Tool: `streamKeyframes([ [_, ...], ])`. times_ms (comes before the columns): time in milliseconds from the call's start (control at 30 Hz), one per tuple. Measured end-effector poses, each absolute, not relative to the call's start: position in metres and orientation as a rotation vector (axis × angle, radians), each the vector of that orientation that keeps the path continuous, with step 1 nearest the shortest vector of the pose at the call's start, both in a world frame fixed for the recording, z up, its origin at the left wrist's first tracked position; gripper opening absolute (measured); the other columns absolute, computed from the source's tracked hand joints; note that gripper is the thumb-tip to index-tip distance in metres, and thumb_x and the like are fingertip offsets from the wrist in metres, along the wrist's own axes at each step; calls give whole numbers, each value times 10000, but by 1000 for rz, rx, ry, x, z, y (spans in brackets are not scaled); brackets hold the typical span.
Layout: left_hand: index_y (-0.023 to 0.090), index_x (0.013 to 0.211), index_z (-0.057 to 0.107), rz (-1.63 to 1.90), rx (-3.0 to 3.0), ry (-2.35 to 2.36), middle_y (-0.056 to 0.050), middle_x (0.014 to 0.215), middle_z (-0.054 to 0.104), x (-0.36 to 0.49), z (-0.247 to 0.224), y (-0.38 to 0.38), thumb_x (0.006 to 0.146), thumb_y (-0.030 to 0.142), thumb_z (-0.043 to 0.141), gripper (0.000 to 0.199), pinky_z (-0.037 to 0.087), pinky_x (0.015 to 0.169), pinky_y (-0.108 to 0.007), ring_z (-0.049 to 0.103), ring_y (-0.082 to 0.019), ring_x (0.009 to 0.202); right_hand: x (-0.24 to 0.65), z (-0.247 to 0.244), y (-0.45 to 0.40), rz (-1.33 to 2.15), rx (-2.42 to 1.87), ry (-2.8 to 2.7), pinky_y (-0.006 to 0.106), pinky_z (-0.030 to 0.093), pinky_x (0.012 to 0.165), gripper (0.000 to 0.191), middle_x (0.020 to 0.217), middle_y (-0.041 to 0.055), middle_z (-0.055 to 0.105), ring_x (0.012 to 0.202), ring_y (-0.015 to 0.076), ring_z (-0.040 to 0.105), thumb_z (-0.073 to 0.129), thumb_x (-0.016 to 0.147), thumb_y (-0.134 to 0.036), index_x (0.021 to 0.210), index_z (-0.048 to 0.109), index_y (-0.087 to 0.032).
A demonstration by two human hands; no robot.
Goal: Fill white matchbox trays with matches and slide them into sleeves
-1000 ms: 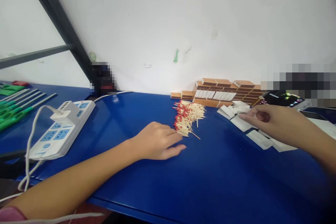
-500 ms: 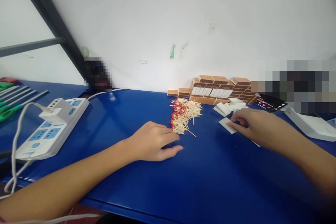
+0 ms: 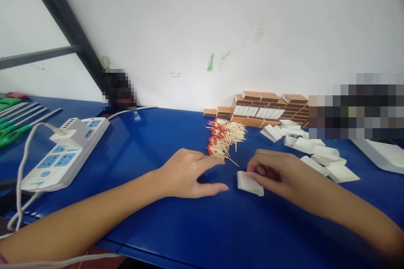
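Note:
My right hand [image 3: 274, 172] pinches a small white matchbox tray [image 3: 248, 184] just above or on the blue table, right of centre. My left hand [image 3: 192, 173] rests with thumb and fingers apart, holding nothing, its fingertips close to the near end of the match pile. That pile of loose matches [image 3: 225, 136] has most of its red heads toward the left. More white matchbox trays [image 3: 304, 145] lie scattered beyond and to the right of my right hand. Behind the matches, brown matchboxes [image 3: 268, 96] are stacked against the wall, with a row of white ends showing.
A white power strip [image 3: 66, 155] with a plugged-in adapter and cable lies on the left of the blue table [image 3: 176, 227]. Green-handled tools [image 3: 15, 128] are at far left. A white object [image 3: 378, 153] sits at far right beside a blurred-out area.
My right hand has moved left and nearer with a tray from the scattered group, uncovering other trays. My left hand has spread its thumb and fingers wider.

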State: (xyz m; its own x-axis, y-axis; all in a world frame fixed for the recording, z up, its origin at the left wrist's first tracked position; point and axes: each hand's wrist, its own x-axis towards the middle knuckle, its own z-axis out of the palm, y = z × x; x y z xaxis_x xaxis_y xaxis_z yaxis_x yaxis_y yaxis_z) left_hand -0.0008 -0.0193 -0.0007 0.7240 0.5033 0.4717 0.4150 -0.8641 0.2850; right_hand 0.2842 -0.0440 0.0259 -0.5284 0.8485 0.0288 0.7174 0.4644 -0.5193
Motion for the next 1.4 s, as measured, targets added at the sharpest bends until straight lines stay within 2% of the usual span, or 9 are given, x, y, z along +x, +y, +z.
streamKeyframes([
  [200,186,1153,695,798,2722,672,31,732,706,5,-4,-26,817,610,756,544,452,587,-274,661,-145,622,253,16,-55,628,-1207,-2386,253,397,578,178,770,-10,581,640,118,517,555,1022,-284,897,668,-227],
  [333,190,1080,708,718,2738,700,24,731,702,7,-5,-29,824,567,754,458,449,596,-290,657,-159,627,260,10,-43,483,-1289,-2245,273,408,594,198,760,-6,597,633,129,517,563,1024,-348,938,699,-234],
  [467,203,1012,710,641,2752,729,33,699,684,5,-4,-28,828,499,752,351,440,603,-289,642,-159,615,268,4,-30,401,-1452,-2182,286,404,570,206,762,-4,598,609,136,507,667,950,-433,933,701,-231],
  [667,213,1003,708,520,2754,810,29,684,669,5,-3,-24,824,511,735,348,416,599,-286,633,-168,606,267,-5,-23,403,-1475,-2279,290,417,608,150,795,14,623,670,152,550,595,974,-300,863,659,-222],
  [767,221,1001,709,501,2757,895,31,651,641,5,-3,-21,847,553,717,366,375,578,-287,626,-173,603,270,0,-25,367,-1517,-2238,292,407,586,169,773,14,615,640,152,537,581,990,-321,873,648,-220],
  [900,232,1025,713,511,2717,944,44,628,610,4,-3,-18,876,588,701,387,339,560,-271,600,-152,583,262,13,-42,541,-1419,-2188,280,421,582,193,779,11,619,646,147,542,562,1014,-355,899,643,-224],
  [1067,209,959,722,531,2697,888,38,618,599,3,-3,-18,852,552,726,360,351,559,-261,581,-144,570,243,17,-56,650,-1265,-2291,270,415,609,121,849,11,632,696,137,550,566,1005,-264,913,631,-220],
  [1167,201,939,724,556,2694,769,43,607,593,2,-1,-18,830,513,749,332,362,559,-256,568,-130,553,239,13,-44,563,-1310,-2208,276,401,603,112,771,-10,601,650,133,520,602,989,-268,895,634,-217],
  [1400,200,904,729,585,2702,712,44,622,609,-2,1,-15,827,494,753,305,371,551,-254,556,-113,544,229,-1,-18,266,-1329,-2263,287,384,616,225,853,13,615,702,150,537,747,913,-364,862,600,-201],
])
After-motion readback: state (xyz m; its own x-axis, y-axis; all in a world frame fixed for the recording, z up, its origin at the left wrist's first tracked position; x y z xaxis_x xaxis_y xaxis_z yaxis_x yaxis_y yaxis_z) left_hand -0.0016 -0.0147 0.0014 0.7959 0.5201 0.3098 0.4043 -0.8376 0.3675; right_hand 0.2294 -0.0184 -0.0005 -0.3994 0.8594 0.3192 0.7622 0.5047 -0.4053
